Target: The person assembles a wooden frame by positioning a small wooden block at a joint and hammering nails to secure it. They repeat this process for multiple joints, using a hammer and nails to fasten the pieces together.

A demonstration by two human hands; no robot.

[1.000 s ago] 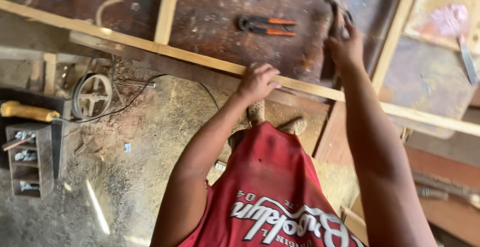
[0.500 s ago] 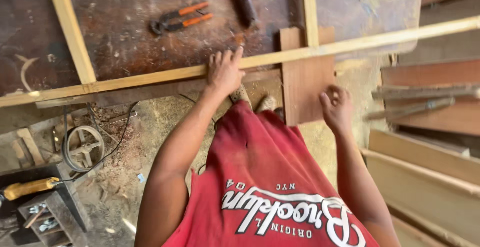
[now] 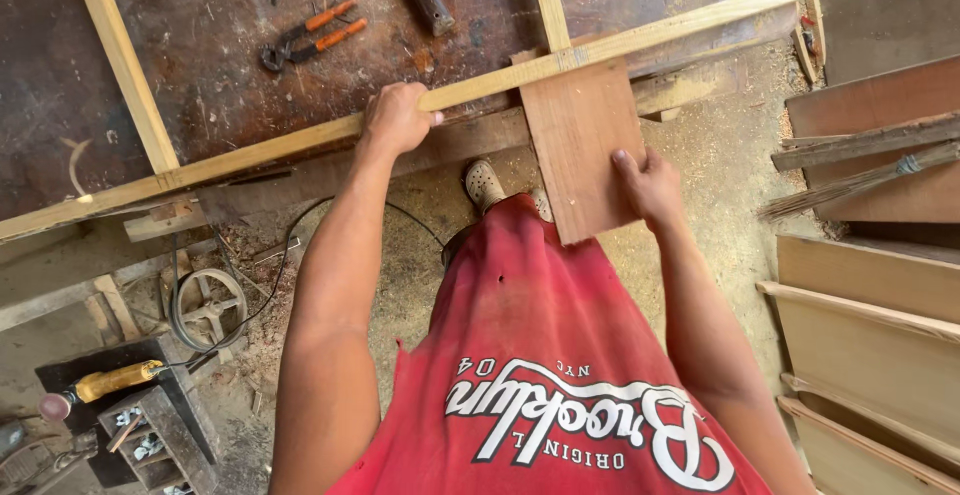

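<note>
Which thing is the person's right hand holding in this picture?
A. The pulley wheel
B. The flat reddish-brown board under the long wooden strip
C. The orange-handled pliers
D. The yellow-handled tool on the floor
B: the right hand grips the edge of the flat reddish-brown board, which sits under the long wooden strip; the orange-handled pliers lie untouched on the bench.

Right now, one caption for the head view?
Left hand grips a wooden strip; right hand holds a board under it.
</note>
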